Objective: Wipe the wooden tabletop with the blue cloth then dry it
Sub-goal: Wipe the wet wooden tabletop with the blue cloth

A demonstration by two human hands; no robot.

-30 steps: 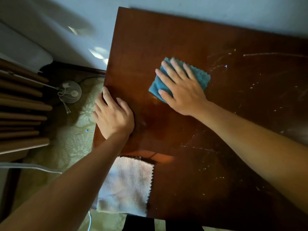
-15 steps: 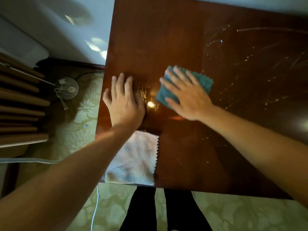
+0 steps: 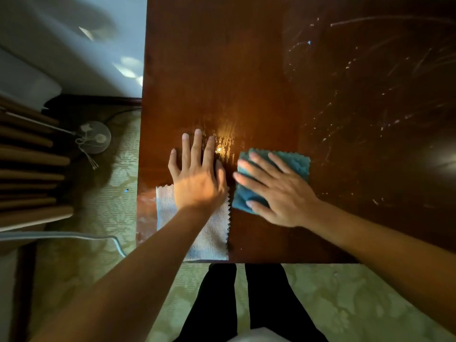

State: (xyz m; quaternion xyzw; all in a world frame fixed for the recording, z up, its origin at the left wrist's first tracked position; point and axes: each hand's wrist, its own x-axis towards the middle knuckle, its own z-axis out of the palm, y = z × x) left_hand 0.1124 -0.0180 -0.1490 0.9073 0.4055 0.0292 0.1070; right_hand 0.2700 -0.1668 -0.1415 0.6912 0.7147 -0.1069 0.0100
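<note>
Legs (image 3: 244,302) in dark trousers stand at the table's (image 3: 259,70) near edge. White towel (image 3: 207,233) lies at the near left corner, likely waiting for the drying step. Left hand (image 3: 197,178), fingers spread flat, rests partly on it, probably bracing. Right hand (image 3: 276,191) presses the blue cloth (image 3: 293,164) flat with straight fingers, wiping. Farther right, pale streaks (image 3: 370,107) remain unwiped.
</note>
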